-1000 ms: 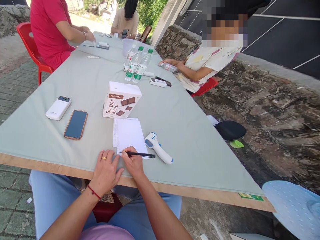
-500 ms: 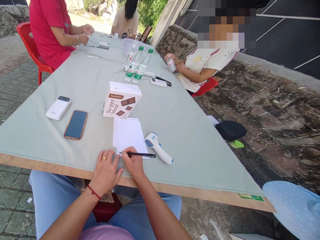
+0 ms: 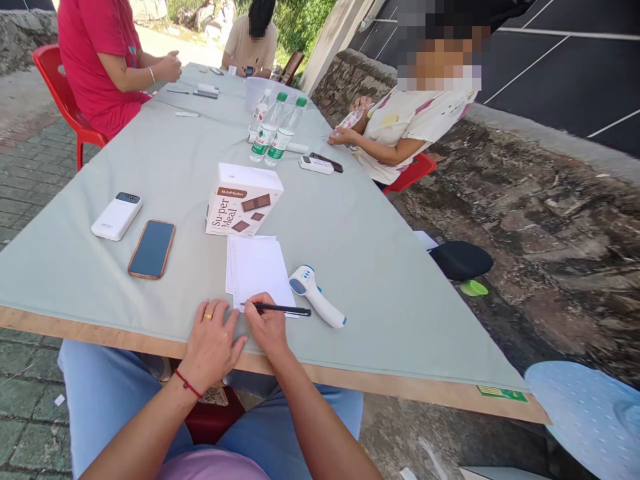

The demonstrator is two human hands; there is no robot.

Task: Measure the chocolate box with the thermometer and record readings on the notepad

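My right hand (image 3: 267, 327) is closed around a black pen (image 3: 285, 309), its tip at the lower left of a white sheet of paper (image 3: 260, 270). Small writing runs along the left edge of the sheets, which are stacked slightly askew. Flat on the table by the sheet's lower left corner, my left hand (image 3: 213, 340) has its fingers stretched out and holds nothing. A white and blue infrared thermometer (image 3: 320, 298) lies just right of the paper. Behind the sheets stands a white and brown box (image 3: 245, 200) marked "Su-per Meal".
On the cloth-covered table (image 3: 380, 293), a white power bank (image 3: 117, 216) and a phone (image 3: 152, 249) lie left. Several water bottles (image 3: 281, 133) stand beyond the box, near a pale basin (image 3: 253, 93). Another power bank (image 3: 316, 165) is at right. Three people sit around the far part.
The pen tip has shifted very slightly to the right; my left hand stays put. The person at right has tilted the bottle in their hands. The person in red has drawn their hands together.
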